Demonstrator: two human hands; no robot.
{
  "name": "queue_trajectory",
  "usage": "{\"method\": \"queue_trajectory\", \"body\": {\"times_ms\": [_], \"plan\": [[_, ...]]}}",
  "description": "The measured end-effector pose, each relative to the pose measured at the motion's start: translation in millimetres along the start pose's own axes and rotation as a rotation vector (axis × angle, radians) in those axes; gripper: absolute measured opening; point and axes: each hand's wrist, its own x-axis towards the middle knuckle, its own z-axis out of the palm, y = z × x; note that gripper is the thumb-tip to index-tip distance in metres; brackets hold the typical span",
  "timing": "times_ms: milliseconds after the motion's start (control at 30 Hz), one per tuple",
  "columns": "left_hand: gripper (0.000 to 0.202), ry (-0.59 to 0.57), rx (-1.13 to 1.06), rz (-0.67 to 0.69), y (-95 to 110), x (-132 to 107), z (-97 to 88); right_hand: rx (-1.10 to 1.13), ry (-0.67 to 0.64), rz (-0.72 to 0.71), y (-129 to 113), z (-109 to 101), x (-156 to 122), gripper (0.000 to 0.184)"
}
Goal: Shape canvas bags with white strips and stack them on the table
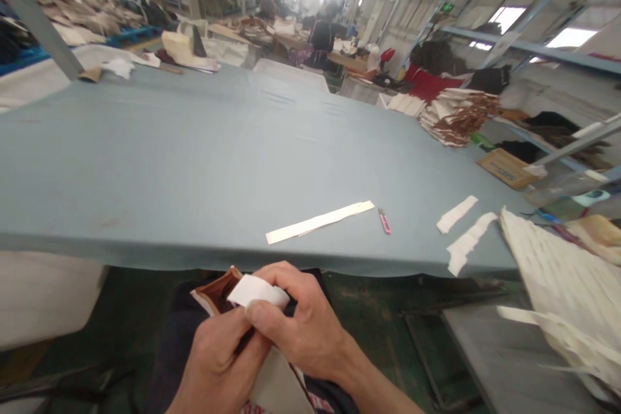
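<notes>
Close to my body, below the table's front edge, both hands work together on a piece with a brown inside and a cream outside (209, 293). My left hand (218, 350) is closed round its lower part, fingers pinched together. A short white strip (255, 291) curls over the top of the piece. My right hand (303, 317) is closed on this strip, thumb pressing it close to the left fingertips. A cream panel of the piece hangs below between the wrists. The hidden fingertips leave the exact hold unclear.
On the blue-grey table (204, 162) lie a long cream strip (320, 222), small pink thread snips (384, 220) and white scraps (468, 242). Pale material (553, 272) hangs off the right edge. Stacked brown-and-cream pieces (456, 116) and a cardboard box (507, 168) sit further back.
</notes>
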Motion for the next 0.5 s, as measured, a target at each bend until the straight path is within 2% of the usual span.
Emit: {"method": "queue_trajectory", "body": {"times_ms": [100, 233, 333, 400, 500], "plan": [[0.038, -0.055, -0.012, 0.021, 1, 0, -3.4, 0.050, 0.078, 0.040, -4, 19, 0, 0.022], [0.041, 0.082, -0.017, -0.075, 9, -7, 1.4, 0.107, 0.070, 0.091, -3, 27, 0, 0.029], [0.034, 0.168, -0.078, -0.174, 18, -15, 7.0, 0.186, 0.058, 0.139, 1, 29, 3, 0.035], [0.031, 0.240, -0.124, -0.266, 19, -20, 6.5, 0.248, 0.104, 0.135, 10, 32, 7, 0.038], [0.045, 0.338, -0.106, -0.357, 11, -30, -0.5, 0.318, 0.183, 0.156, 39, 42, 10, 0.048]]}}
